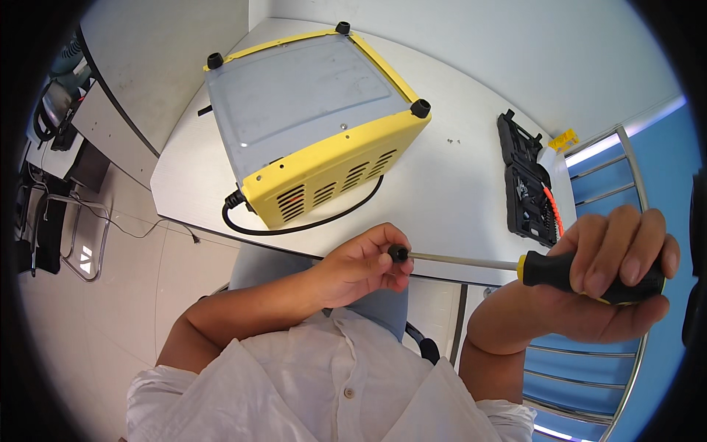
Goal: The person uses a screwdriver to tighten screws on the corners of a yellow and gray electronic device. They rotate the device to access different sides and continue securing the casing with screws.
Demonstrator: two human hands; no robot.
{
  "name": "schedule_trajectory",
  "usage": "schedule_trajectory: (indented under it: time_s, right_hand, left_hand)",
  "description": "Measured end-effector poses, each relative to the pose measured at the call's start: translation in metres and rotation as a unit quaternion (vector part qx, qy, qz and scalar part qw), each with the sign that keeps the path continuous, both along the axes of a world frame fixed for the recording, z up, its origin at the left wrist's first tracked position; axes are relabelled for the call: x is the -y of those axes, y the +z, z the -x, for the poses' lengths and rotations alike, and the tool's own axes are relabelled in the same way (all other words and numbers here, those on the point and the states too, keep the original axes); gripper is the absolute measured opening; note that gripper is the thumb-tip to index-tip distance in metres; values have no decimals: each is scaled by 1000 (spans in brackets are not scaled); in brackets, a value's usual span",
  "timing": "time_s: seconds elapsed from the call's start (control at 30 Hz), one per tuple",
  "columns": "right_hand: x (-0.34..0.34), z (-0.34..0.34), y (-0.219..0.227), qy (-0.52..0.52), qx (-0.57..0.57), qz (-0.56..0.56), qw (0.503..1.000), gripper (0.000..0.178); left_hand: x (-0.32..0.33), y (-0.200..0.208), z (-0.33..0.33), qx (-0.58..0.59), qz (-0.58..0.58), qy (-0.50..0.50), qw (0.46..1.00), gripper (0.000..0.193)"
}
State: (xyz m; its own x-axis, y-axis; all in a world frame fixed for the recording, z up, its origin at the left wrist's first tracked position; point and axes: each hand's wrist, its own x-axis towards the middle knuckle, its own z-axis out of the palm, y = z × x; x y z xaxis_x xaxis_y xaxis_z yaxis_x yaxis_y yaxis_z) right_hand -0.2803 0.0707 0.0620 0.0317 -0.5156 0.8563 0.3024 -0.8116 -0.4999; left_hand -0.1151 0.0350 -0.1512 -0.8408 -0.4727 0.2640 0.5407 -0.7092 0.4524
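Observation:
My left hand [366, 267] pinches a small black rubber foot [398, 253] between thumb and fingers, above my lap. My right hand [615, 272] is wrapped round the black and yellow handle of a screwdriver [471, 261]. Its long shaft points left, and the tip meets the foot; whether a screw sits between them is too small to tell. Beyond my hands, a yellow appliance with vent slots [328, 173] lies with its grey bottom panel [302, 88] up. Black feet stand on three of its corners; the near left corner shows a bare hole.
A black power cord [317, 231] loops along the appliance's near side on the white table [464, 184]. Several tiny screws [453, 141] lie right of the appliance. An open black tool case [526, 180] with an orange flexible shaft [552, 210] is at the table's right edge.

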Motion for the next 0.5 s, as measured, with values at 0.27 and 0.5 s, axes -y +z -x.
schedule_trajectory:
  time_s: [0.27, 0.5]
  right_hand:
    - [-8, -1, 0, 11, -18, 18, 1000, 24]
    - [-10, -12, -1, 0, -10, 13, 1000, 27]
  left_hand:
    - [-4, 0, -1, -5, 7, -6, 1000, 30]
    - [-8, -1, 0, 10, 36, 25, 999, 29]
